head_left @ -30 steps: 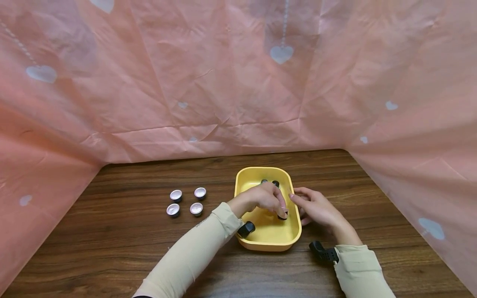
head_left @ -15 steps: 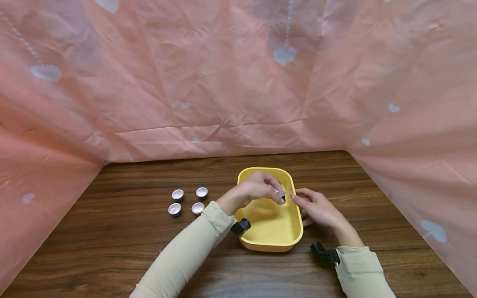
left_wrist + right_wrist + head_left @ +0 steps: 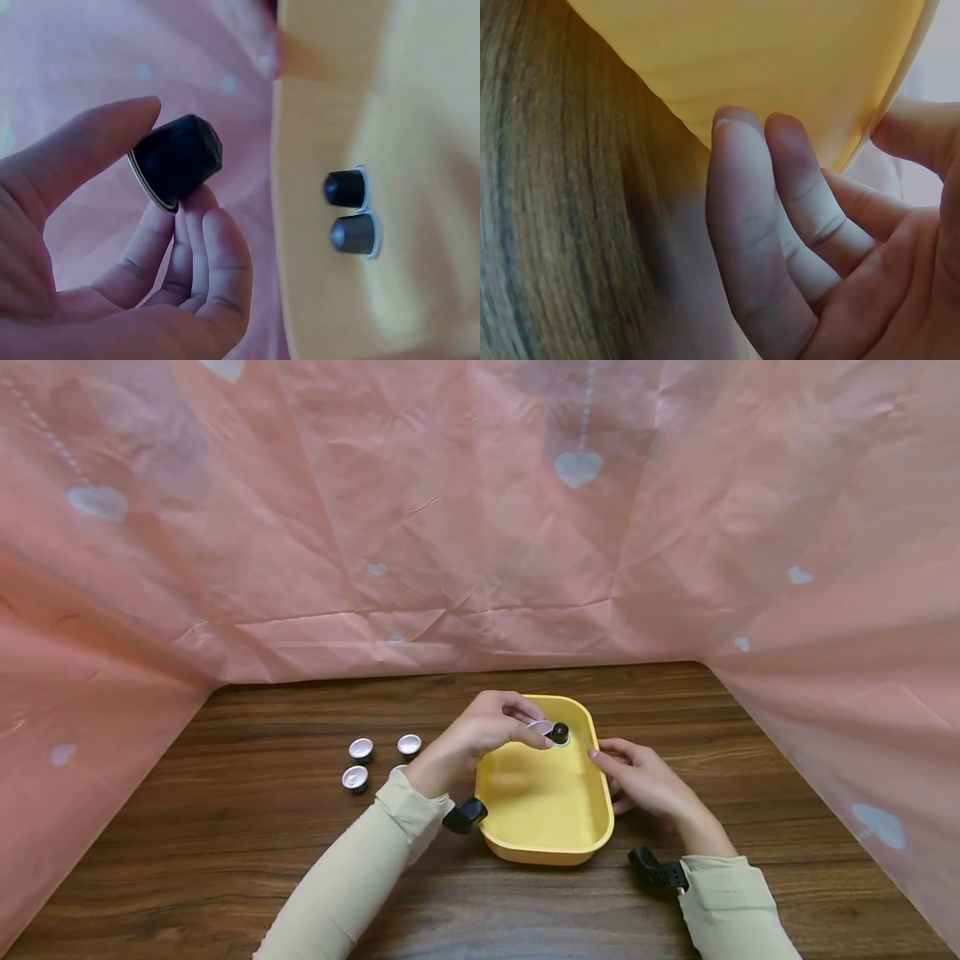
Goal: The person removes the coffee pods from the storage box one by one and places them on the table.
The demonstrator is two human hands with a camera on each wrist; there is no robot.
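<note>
My left hand (image 3: 491,722) pinches a black coffee capsule (image 3: 180,161) between thumb and fingertips, its pale lid tilted upward in the head view. It is over the left rear part of a yellow tray (image 3: 547,802). Inside the tray, a black capsule (image 3: 346,188) and a dark grey capsule (image 3: 356,235) sit side by side; in the head view my left hand hides the grey one. My right hand (image 3: 641,777) grips the tray's right side, thumb at the rim and fingers (image 3: 742,195) against the outer wall.
Left of the tray, several coffee capsules (image 3: 361,750) stand lid up on the brown wooden table (image 3: 225,827), one partly covered by my left wrist. A pink curtain (image 3: 420,527) with hearts encloses the table at the back and both sides.
My left hand has lifted the capsule from the tray floor and carried it up, left and back, uncovering the tray's front and middle. The right hand has stayed at the tray's side.
</note>
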